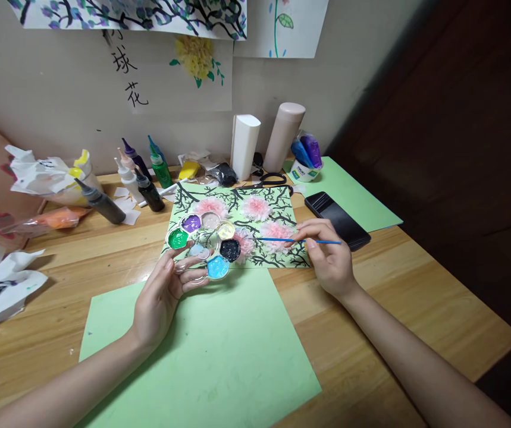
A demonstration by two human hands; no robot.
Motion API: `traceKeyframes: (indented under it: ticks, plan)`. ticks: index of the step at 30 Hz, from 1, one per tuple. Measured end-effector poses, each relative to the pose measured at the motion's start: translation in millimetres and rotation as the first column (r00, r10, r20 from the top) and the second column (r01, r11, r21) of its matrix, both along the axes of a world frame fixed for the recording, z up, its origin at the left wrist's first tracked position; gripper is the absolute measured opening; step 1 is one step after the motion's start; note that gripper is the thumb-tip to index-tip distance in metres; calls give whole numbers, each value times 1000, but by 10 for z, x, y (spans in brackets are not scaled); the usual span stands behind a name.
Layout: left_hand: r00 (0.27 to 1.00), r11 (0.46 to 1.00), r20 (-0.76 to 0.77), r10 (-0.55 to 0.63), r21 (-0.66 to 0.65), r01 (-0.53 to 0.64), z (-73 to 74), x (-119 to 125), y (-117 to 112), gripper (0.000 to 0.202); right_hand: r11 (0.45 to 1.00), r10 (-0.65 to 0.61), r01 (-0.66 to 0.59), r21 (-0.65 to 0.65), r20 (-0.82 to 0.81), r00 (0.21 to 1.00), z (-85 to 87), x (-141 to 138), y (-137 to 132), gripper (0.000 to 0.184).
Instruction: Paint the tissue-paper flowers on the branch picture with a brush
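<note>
My left hand (162, 294) grips the near edge of a clear flower-shaped palette (205, 245) and holds it above the table; its wells carry green, purple, pale, yellow, black and blue paint. My right hand (326, 252) pinches a thin blue paintbrush (297, 240), which lies level with its tip pointing left toward the palette. Under both lies a green painting (277, 205) with black branches and pink paper flowers. A blank green sheet (210, 351) covers the table in front of me.
Several paint bottles (141, 178) stand at the back left beside crumpled paper (41, 172). A white container (244, 145), a beige cylinder (283, 137), scissors (269, 178) and a small tub (305, 163) line the wall. A black phone (338, 220) rests on another green sheet (362, 202) at right.
</note>
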State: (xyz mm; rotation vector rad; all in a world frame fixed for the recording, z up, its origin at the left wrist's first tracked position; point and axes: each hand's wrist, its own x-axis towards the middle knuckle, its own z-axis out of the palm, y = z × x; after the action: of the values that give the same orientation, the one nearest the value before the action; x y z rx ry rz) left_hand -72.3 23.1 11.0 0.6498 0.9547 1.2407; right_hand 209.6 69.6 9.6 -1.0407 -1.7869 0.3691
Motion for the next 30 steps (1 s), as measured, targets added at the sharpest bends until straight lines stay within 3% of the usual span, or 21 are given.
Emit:
traceKeyframes:
  ticks: [16,20,25,30]
  plan:
    - [1000,1000,1,13,7,-13,8,3,-2,34,997,-67,65,-35,-56,996,11,35,31,18]
    - [1000,1000,-1,15,15,-15,-2,-2,-1,30,996,-90,89,-18,-159,983,35,15,13,18]
    - [999,999,-10,-34,24,34,-7,10,10,34,999,37,-44,-15,-293,955,91,-91,-122,17]
    - [996,997,-37,-76,32,77,-9,25,-2,36,978,200,-203,-47,-49,979,129,-140,-247,19]
